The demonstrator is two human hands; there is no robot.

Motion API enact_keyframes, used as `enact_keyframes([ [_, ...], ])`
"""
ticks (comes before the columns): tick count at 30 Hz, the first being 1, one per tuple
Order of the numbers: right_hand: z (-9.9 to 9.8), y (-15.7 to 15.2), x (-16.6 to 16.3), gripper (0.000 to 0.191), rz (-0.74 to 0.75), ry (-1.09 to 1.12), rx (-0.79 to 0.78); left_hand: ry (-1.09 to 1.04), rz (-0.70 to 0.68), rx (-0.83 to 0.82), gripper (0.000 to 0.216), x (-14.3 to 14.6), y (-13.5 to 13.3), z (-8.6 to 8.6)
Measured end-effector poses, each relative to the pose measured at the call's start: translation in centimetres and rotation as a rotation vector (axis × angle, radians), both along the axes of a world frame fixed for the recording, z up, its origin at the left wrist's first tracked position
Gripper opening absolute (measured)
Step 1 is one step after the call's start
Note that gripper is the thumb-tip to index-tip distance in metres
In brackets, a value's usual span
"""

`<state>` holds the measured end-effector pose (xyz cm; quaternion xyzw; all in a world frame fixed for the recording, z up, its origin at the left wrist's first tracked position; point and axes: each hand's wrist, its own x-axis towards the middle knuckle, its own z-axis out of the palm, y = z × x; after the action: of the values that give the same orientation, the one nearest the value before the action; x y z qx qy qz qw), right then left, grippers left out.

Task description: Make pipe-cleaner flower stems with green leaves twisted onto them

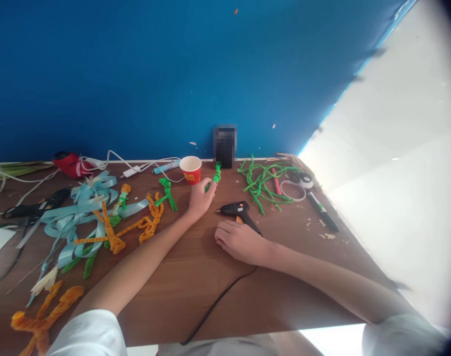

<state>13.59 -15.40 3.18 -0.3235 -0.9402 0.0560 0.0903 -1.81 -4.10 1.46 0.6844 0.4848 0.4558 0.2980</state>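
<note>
My left hand [200,200] reaches toward the back of the table, its fingers closed round a green knotted cord piece [217,173]. The piece sticks up from the fingertips, in front of a dark pixelated upright object [224,146]. A red paper cup [190,170] with a white inside stands just behind that hand. My right hand [240,242] rests palm down on the table with its fingers curled under; whatever lies beneath them is hidden. Right behind it lies a black hot glue gun [234,209] with an orange trigger, its nozzle to the left.
Green cords [260,183] lie tangled at back right, near a marker [323,212] and a tape roll [292,191]. On the left are light blue ribbon [75,217], orange knotted figures [114,237] and a small green figure [167,194]. A black cable [218,300] crosses the front.
</note>
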Motion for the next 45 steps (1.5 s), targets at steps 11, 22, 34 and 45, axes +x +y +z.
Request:
enact_keyframes([
  [11,0.4,0.2,0.6,0.016,0.013,-0.026,-0.041,-0.009,-0.008,-0.029,0.026,0.0,-0.2,0.4],
  [22,2.4,-0.1,1.0,0.016,0.08,0.03,-0.038,-0.01,-0.008,-0.038,0.028,0.0,-0.1,0.2],
  [34,2.0,0.4,1.5,0.019,0.006,-0.048,0.116,-0.018,-0.017,-0.026,0.027,-0.1,-0.2,0.3],
  [45,2.6,2.7,3.0,0.029,-0.235,0.345,-0.089,0.019,-0.066,-0.019,0.027,-0.1,-0.5,0.6],
])
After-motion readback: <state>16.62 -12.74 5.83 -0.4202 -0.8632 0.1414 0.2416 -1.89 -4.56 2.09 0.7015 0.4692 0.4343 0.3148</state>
